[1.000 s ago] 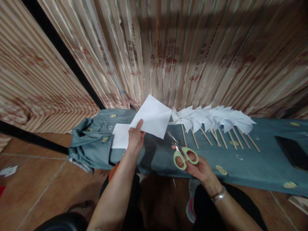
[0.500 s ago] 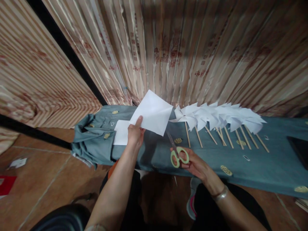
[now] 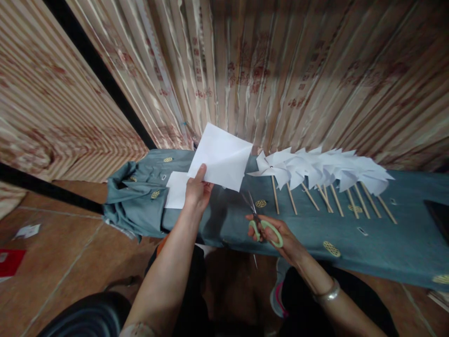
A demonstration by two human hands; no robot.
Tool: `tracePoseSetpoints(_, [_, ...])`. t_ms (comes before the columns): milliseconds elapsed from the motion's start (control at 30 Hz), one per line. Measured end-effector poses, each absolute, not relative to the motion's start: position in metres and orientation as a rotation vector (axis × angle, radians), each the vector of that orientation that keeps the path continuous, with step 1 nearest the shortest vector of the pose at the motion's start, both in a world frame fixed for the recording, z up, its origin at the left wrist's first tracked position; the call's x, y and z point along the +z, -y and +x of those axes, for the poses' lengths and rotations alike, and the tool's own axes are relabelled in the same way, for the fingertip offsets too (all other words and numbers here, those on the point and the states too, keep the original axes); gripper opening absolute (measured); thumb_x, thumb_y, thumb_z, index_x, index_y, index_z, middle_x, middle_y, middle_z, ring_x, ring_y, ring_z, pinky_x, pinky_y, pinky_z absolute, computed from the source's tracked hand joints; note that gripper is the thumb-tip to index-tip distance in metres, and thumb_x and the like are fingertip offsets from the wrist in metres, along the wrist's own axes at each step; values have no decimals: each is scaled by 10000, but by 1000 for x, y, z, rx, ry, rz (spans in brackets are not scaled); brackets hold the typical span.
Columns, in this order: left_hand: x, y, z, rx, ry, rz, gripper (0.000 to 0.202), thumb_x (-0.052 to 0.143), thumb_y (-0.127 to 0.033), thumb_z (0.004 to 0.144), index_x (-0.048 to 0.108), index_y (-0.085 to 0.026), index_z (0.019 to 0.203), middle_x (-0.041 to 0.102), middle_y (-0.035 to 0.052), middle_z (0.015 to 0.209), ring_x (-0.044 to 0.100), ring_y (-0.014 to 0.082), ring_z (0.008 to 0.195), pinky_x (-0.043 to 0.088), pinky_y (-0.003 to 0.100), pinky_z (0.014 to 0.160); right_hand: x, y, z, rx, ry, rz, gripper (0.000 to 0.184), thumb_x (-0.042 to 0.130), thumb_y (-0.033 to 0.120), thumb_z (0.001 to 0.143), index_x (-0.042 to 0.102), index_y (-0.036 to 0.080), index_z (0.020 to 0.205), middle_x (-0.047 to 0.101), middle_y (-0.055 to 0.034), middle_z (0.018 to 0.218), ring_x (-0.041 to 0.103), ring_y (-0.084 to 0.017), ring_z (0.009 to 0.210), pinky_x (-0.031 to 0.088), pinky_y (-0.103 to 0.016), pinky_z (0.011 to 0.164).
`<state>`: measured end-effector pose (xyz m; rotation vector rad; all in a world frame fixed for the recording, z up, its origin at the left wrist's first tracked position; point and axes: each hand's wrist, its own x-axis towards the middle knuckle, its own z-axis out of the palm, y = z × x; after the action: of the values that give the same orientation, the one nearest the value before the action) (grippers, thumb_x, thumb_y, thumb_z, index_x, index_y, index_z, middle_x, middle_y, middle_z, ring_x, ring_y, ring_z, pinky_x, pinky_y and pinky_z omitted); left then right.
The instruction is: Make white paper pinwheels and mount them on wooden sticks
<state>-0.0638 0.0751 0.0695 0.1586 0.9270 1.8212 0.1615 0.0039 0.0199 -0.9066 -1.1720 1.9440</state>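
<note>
A square sheet of white paper [image 3: 224,154] is pinched at its lower left corner by my left hand [image 3: 197,191], thumb on top. It is held up above the cloth-covered bench, with faint fold lines across it. My right hand [image 3: 277,236] holds green-handled scissors [image 3: 257,223], whose blades are slightly parted and point up toward the sheet's lower corner without touching it. Behind my left hand, more white paper [image 3: 174,189] lies flat on the cloth. To the right, several white paper pinwheels [image 3: 315,166] on wooden sticks lie overlapping in a row.
A blue-green cloth with yellow motifs covers the narrow bench [image 3: 379,248]. Patterned curtains [image 3: 245,70] hang right behind it. A dark flat object [image 3: 438,217] lies at the right end. Black poles [image 3: 94,70] cross the left side, and a red item [image 3: 10,262] is on the floor.
The scissors have turned in my right hand and their blades have parted a little. The sheet in my left hand has tilted and moved slightly up.
</note>
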Motion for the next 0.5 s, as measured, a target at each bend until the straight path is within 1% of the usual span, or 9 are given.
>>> tracePoseSetpoints(100, [69,-75,-59,1804,-934,191,44,663,-82,822,684,-93,859,757,78,830,728,182,872,568,305,905,19,-5,160,1918,1245,-886,588,768,570,686,712,179,1121,695,-61,817,571,-128,682,410,-262,632])
tracePoseSetpoints(233, [69,-74,-51,1796,-930,216,42,648,-61,825,685,-81,829,755,73,795,732,170,844,566,293,894,16,-7,159,1863,1278,-914,573,742,566,718,704,176,1136,680,-56,795,554,-126,668,401,-260,611])
tracePoseSetpoints(500, [69,-74,-41,1774,-935,258,76,735,-104,748,690,-99,810,762,80,831,722,205,946,567,293,876,16,-9,157,1811,1253,-965,567,775,558,682,721,177,1099,677,-42,744,557,-119,615,422,-259,577])
